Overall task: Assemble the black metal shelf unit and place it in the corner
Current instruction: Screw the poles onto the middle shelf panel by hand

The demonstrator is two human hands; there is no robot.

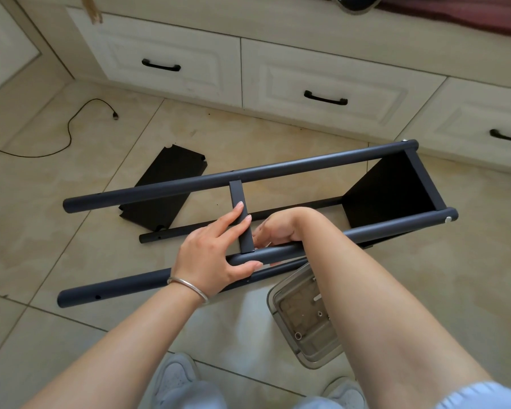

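Note:
The partly built black shelf unit lies on its side on the tiled floor. Its far pole (278, 168) and near pole (124, 286) run left to right, joined at the right by a fitted shelf panel (396, 193). A second shelf panel (239, 202) stands edge-on between the poles. My left hand (216, 252) holds this panel's edge with fingers and thumb around the near pole. My right hand (281, 231) is curled against the near pole just right of the panel; what its fingertips hold is hidden. A loose black panel (163, 187) lies flat on the floor behind.
A clear plastic tray (304, 317) with small hardware sits on the floor under my right forearm. White drawers with black handles (325, 98) line the far side. A black cable (68, 128) trails on the tiles at left. My shoes (174, 376) are at the bottom.

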